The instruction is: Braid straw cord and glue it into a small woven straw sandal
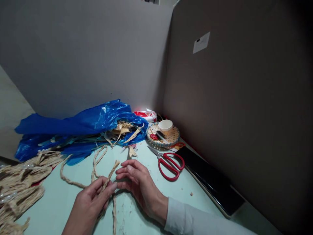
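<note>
My left hand (91, 200) is closed around a twisted, straw-coloured cord (113, 170), pinched between thumb and fingers. One end of the cord sticks up past the fingertips. More of it loops over the table behind the hand, and a strand hangs down toward the front. Just to the right, my right hand (143, 186) has its fingers apart and curved toward the cord end, with nothing visible in them. Beyond my right hand lie red-handled scissors (171, 164), their blades pointing away to the left.
Bundles of dry, straw-like strips (26, 178) lie at the left. A blue plastic bag (75, 125) with more strips stands against the grey partition. A dotted basket (174, 140) holds a white paper cup (165, 125). Black flat devices (210, 181) lie along the right partition.
</note>
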### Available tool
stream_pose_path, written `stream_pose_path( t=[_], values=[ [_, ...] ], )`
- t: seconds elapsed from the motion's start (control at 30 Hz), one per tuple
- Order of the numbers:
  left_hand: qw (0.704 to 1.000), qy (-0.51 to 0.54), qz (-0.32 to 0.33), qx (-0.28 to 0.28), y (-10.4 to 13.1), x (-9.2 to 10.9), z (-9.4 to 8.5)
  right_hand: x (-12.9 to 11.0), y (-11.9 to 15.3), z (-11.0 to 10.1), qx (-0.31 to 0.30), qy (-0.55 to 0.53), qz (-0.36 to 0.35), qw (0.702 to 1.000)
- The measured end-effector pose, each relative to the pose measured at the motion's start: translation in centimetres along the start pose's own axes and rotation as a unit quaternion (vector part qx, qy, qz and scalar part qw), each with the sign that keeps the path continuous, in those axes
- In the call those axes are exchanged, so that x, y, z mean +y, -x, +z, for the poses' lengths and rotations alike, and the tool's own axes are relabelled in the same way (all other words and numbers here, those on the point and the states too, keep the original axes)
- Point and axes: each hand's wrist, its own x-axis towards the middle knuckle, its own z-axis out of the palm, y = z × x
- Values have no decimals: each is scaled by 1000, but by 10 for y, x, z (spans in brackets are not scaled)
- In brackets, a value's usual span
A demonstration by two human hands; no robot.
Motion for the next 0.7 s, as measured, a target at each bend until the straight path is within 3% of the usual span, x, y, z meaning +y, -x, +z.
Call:
stream_pose_path(
  t=[0.7],
  values=[
    [999,50,-16,6,3,2,5,4,-1,-6,-28,36,10,999]
  ],
)
